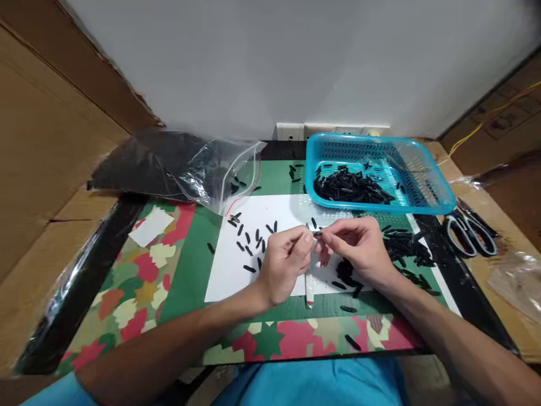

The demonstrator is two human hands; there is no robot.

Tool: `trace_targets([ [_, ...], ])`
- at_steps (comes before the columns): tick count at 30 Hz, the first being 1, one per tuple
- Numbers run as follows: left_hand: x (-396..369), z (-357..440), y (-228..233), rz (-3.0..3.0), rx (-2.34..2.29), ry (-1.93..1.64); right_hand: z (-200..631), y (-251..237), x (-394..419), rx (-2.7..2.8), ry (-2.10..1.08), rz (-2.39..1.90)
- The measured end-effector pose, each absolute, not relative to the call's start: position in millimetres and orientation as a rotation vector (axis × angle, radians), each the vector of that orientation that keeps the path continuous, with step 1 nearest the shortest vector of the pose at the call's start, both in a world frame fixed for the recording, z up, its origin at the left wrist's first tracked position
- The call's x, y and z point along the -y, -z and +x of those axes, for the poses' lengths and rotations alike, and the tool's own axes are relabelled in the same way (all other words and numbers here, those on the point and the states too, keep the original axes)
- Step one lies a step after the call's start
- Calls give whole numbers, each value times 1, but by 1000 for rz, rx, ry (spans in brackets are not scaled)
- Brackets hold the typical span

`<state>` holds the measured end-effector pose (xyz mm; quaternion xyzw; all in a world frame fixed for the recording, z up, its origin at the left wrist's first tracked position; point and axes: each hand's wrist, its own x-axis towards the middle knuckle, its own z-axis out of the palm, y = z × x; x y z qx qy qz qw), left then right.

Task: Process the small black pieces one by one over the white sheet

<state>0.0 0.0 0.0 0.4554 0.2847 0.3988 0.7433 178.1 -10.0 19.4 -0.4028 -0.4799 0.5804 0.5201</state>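
Note:
Above the white sheet (228, 276), my left hand (284, 262) and my right hand (357, 245) meet, each closed in a pinch. Between their fingertips is one small black elongated piece (318, 233), partly covered by the fingers. A slim white tool (309, 287), perhaps a pen or knife, lies on the sheet below the hands; its upper end is hidden. Several loose black pieces (248, 248) are scattered left of my left hand. More black pieces (408, 248) form a pile beside my right hand, and a dark clump (345, 270) sits under it.
A blue plastic basket (443, 194) holding a heap of black pieces (350, 186) stands at the back right. Scissors (470, 234) lie right of it. A clear zip bag (181, 169) with dark contents rests at the back left. Cardboard (54, 113) rises at the left.

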Motion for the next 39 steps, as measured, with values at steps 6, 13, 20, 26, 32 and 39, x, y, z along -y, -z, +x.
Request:
trace_targets([
  [6, 0, 1, 3, 1003, -619, -878, 180, -16, 12, 1143, -1426, -944],
  [13, 0, 1, 1, 1052, -604, -912, 179, -15, 11, 1140, -1401, -912],
  [20, 2, 1, -2, 1162, -632, -890, 179, -15, 11, 1217, -1344, -950],
  [26, 2, 3, -2, 1104, -603, -877, 181, -16, 13, 1227, -1314, -998],
  [32, 2, 4, -3, 1070, -591, -875, 182, -19, 14, 1345, -1201, -975],
  [39, 2, 4, -5, 1094, -616, -897, 182, -17, 16, 1301, -1230, -947],
])
